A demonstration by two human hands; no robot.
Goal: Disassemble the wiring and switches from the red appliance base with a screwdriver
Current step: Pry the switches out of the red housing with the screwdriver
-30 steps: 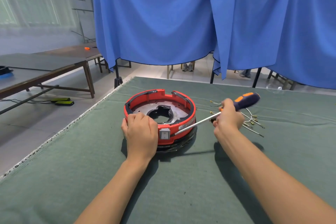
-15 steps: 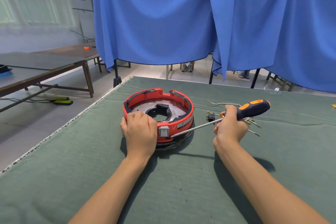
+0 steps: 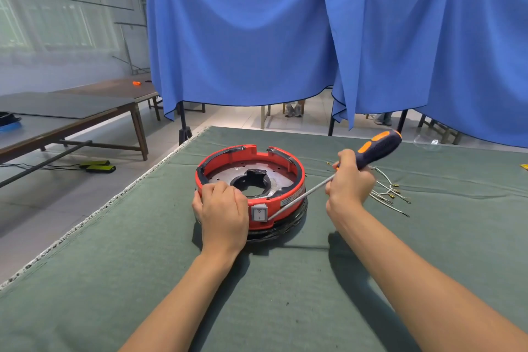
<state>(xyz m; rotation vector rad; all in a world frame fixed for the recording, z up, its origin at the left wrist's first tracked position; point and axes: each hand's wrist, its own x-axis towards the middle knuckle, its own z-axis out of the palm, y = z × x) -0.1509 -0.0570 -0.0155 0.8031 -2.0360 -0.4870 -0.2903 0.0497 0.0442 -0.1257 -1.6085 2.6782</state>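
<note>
The left hand [image 3: 222,213] is laid over the near left rim of the red base [image 3: 274,201], with its fingers curled down over the edge so that the base is held in place. The right hand [image 3: 349,181] is wrapped tight around the screwdriver [image 3: 374,148], at the spot where the dark blue and orange handle meets the thin metal rod. The handle is pointed up and away to the right, and the rod is slanted down to the left. Its tip is put against the right edge of the white switch [image 3: 259,213], which is set in the near wall of the base, just beside the left hand. The base is a round red ring with a black band under it and a grey metal plate with a dark hole inside it. It is placed on the green cloth [image 3: 143,280] that is spread over the table, in the middle and a bit far from the person. A small bunch of thin wires [image 3: 391,194] with gold ends is seen on the cloth, just behind the right hand and apart from the base. A big blue curtain [image 3: 243,31] is hung behind the table. Long brown tables [image 3: 85,114] are seen to the left, well apart from the green cloth
</note>
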